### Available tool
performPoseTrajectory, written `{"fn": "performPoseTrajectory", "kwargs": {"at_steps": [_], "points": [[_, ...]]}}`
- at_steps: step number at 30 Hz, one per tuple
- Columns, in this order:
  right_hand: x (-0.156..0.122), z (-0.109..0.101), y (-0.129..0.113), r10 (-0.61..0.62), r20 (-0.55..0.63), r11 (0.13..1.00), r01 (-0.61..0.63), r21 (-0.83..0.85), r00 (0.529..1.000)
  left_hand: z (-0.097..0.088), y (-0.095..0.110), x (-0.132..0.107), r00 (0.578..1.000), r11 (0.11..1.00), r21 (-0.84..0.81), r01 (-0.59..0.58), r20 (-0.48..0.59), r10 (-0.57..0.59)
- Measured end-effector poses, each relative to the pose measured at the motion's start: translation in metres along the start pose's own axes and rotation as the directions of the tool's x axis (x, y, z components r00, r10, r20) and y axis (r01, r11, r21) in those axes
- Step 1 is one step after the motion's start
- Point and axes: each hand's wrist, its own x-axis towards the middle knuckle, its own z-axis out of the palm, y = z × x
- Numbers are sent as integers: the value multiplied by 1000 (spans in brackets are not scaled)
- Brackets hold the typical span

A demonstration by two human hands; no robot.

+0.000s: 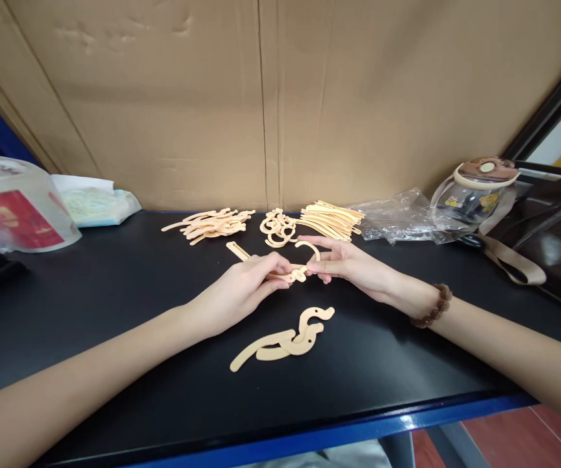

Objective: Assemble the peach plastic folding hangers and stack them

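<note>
My left hand (251, 283) is closed around a peach-coloured plastic hanger arm (237, 251), whose slotted end sticks out past the fingers to the upper left. In my right hand (343, 265), thumb and fingers pinch a curved hanger hook (315, 248) of the same colour. The hook's round base (299, 275) meets the arm's inner end between my two hands; whether they are locked together I cannot tell. Closer to me on the table lie two loose curved hanger arms (270, 352), overlapping, each with a small hole near its bent end.
Along the back of the black table (163, 396) are piles of curved arms (216, 224), hooks (276, 226) and thin strips (331, 221). A crumpled plastic bag (402, 218), a clear bottle (480, 188) and a dark bag stand right. A plastic tub (26, 201) and soft packet (97, 201) sit left.
</note>
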Motion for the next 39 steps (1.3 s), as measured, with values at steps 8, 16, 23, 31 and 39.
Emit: {"fn": "performPoseTrajectory", "kwargs": {"at_steps": [8, 16, 23, 31, 39], "points": [[1, -3, -1, -3, 22, 999, 4, -54, 1000, -1, 1, -1, 998, 995, 76, -63, 21, 61], [1, 1, -4, 14, -2, 993, -14, -119, 1000, 0, 1, 0, 997, 996, 78, -40, 71, 35], [4, -2, 2, -26, 20, 983, 29, -179, 999, 0, 1, 0, 992, 973, 197, -120, 70, 108], [6, -2, 6, -60, 25, 978, 64, -199, 998, 0, 3, 1, 957, 879, 379, -290, 95, 274], [5, -1, 7, -75, 39, 983, 80, -163, 996, 1, 4, 1, 967, 918, 304, -256, 92, 239]]}}
